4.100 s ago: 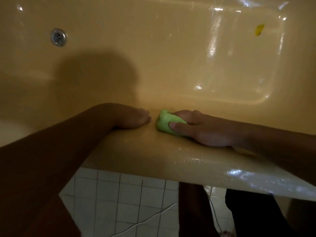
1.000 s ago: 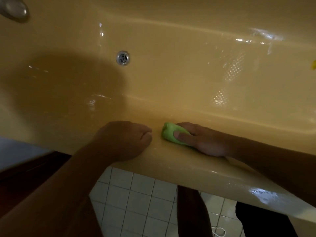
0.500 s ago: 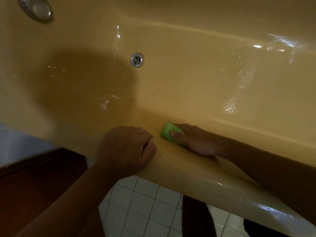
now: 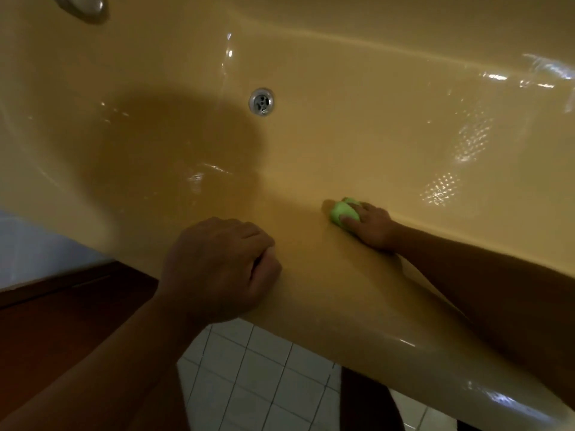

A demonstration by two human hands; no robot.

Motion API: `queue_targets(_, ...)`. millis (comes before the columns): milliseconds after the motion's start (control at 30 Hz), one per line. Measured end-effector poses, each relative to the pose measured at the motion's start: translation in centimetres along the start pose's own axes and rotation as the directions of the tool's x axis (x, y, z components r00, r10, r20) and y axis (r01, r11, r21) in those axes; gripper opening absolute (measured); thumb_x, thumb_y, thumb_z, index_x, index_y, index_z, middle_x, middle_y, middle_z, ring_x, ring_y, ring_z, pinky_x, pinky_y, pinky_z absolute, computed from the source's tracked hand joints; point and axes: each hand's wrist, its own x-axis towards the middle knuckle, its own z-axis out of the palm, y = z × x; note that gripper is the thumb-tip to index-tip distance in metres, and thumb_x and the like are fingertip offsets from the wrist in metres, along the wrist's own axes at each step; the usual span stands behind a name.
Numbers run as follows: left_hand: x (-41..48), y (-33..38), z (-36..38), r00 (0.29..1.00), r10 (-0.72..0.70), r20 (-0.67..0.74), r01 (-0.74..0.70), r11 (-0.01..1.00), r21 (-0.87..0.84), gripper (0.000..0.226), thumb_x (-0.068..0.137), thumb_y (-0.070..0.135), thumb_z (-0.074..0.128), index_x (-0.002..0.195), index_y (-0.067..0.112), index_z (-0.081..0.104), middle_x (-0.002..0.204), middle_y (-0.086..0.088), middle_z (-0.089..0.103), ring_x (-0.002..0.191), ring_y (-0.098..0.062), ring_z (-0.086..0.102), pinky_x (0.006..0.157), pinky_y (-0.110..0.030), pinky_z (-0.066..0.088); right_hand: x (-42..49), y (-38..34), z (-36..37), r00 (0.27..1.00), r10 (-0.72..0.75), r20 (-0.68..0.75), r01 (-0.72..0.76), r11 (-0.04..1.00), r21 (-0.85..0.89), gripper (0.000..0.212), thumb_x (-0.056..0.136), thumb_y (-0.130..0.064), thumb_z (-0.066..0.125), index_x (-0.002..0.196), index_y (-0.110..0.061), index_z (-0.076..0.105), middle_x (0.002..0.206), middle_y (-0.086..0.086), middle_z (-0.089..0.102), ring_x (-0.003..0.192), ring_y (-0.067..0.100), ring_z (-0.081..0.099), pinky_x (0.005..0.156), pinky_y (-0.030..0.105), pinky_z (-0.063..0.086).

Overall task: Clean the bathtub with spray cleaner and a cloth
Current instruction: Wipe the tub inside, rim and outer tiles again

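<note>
The yellow bathtub (image 4: 357, 144) fills most of the view, wet and shiny inside. My right hand (image 4: 371, 228) grips a small green cloth (image 4: 340, 213), bunched up and pressed against the inner edge of the near rim. My left hand (image 4: 222, 269) rests on the near rim with its fingers curled under and nothing in it. No spray bottle is in view.
A metal drain (image 4: 261, 101) sits in the tub floor, and a chrome fitting (image 4: 82, 4) shows at the top left. Below the rim are white floor tiles (image 4: 249, 377) and dark wood (image 4: 62, 321) at the left.
My right hand has slid the green cloth farther over the rim's inner edge, away from my left hand. The view has shifted, with the drain now nearer the middle. My left hand stays on the rim.
</note>
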Motion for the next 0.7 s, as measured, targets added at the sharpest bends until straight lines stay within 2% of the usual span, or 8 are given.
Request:
queue_targets(100,0.0,-0.4,0.2,1.000,-0.014,-0.011,0.014,1.000,0.011,0.042,0.099,0.039,0.043,0.090,0.018,0.078,0.088,0.002,0.075,0.072,-0.022,0.067,0.065,-0.040,0.050,2.5,-2.1,1.0,0.999,-0.018,-0.049,0.017,1.000,-0.010,0.078,0.097,-0.078,0.018,0.164,-0.037,0.017,0.173,0.007,0.015,0.158,0.033,0.011,0.127,0.053,0.009)
queue_targets(233,0.1,-0.9,0.1,0.996,-0.089,-0.024,0.090,0.996,0.020,0.047,0.098,0.042,0.038,0.082,0.019,0.075,0.080,0.001,0.071,0.070,-0.024,0.063,0.063,-0.042,0.049,-2.4,-8.0,0.2,0.967,-0.240,0.081,0.223,0.958,0.180,0.060,0.106,-0.065,0.030,0.160,-0.040,0.033,0.166,-0.002,0.036,0.151,0.030,0.033,0.126,0.045,0.021)
queue_targets(300,0.2,-1.0,0.0,0.990,-0.134,-0.052,0.136,0.990,0.027,0.047,0.097,0.042,0.038,0.077,0.018,0.073,0.077,-0.001,0.069,0.068,-0.027,0.061,0.060,-0.042,0.048,-7.6,-10.2,-1.0,0.934,-0.349,0.070,0.322,0.912,0.253,0.058,0.105,-0.066,0.033,0.157,-0.041,0.038,0.159,-0.011,0.043,0.145,0.019,0.040,0.122,0.040,0.028)
queue_targets(367,0.2,-0.9,0.0,0.984,-0.153,-0.086,0.156,0.987,0.027,0.046,0.096,0.041,0.039,0.073,0.017,0.070,0.072,-0.002,0.065,0.064,-0.028,0.058,0.056,-0.041,0.046,-13.5,-11.5,-2.1,0.910,-0.407,0.080,0.366,0.879,0.305,0.056,0.103,-0.064,0.035,0.156,-0.044,0.036,0.150,-0.021,0.042,0.140,0.004,0.037,0.115,0.029,0.029)
queue_targets(467,0.2,-1.1,0.1,0.978,-0.160,-0.134,0.164,0.986,0.014,0.048,0.098,0.040,0.037,0.069,0.017,0.066,0.067,-0.002,0.061,0.058,-0.029,0.053,0.052,-0.039,0.044,-19.5,-11.8,-3.4,0.856,-0.507,0.102,0.451,0.829,0.331,0.047,0.097,-0.074,0.034,0.143,-0.064,0.031,0.152,-0.031,0.036,0.139,-0.007,0.031,0.115,0.021,0.028)
queue_targets(567,0.2,-1.4,0.1,0.975,-0.178,-0.133,0.181,0.983,0.010,0.049,0.099,0.040,0.036,0.068,0.016,0.067,0.066,-0.001,0.061,0.057,-0.026,0.052,0.054,-0.040,0.044,-18.6,-10.7,-3.9,0.891,-0.421,0.168,0.337,0.863,0.376,0.035,0.098,-0.075,0.038,0.132,-0.065,0.036,0.144,-0.033,0.042,0.133,-0.010,0.038,0.105,0.012,0.033)
queue_targets(633,0.2,-1.6,0.1,0.974,-0.183,-0.131,0.186,0.983,0.008,0.049,0.098,0.039,0.036,0.068,0.016,0.068,0.066,-0.001,0.062,0.058,-0.026,0.052,0.054,-0.041,0.044,-15.4,-8.7,-3.5,0.933,-0.323,0.158,0.254,0.903,0.346,0.047,0.095,-0.071,0.035,0.139,-0.055,0.039,0.145,-0.023,0.045,0.132,-0.001,0.045,0.101,0.015,0.035)
queue_targets(700,0.3,-1.8,0.2,0.975,-0.183,-0.129,0.186,0.983,0.009,0.051,0.098,0.039,0.034,0.068,0.016,0.068,0.066,-0.001,0.061,0.057,-0.027,0.051,0.053,-0.041,0.044,-10.9,-5.6,-2.4,0.968,-0.225,0.113,0.188,0.945,0.266,0.066,0.096,-0.072,0.032,0.153,-0.040,0.041,0.155,-0.010,0.044,0.140,0.013,0.044,0.111,0.027,0.032)
